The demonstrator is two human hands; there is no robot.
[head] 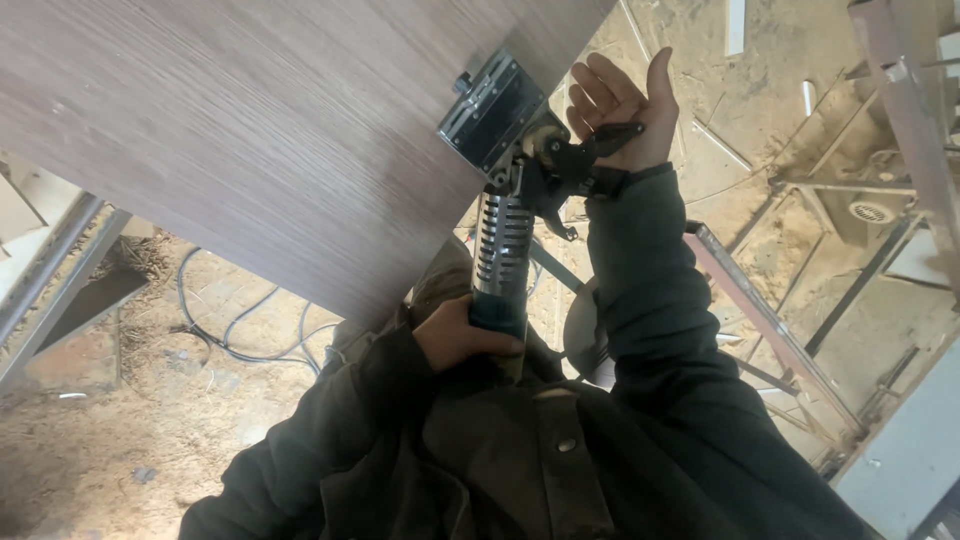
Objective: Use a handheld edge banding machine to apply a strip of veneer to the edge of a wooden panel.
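Note:
A hand-held power tool [503, 235] with a perforated metal barrel and a teal grip points up at the edge of a large brown wood-grain board [250, 130]. Its black square base [490, 110] sits against the board's edge. My left hand [462, 337] is closed around the teal grip at the tool's lower end. My right hand [618, 105] is up beside the tool's head, fingers apart, with the palm resting against a black lever [610, 135] that sticks out from the tool. Dark jacket sleeves cover both arms.
Sawdust covers the floor [120, 440] below. Black cables [240, 330] loop on the floor under the board. A reddish metal rail [770, 320] and frame bars run along the right, near a round floor drain [870, 211]. A white panel [905, 450] lies at the lower right.

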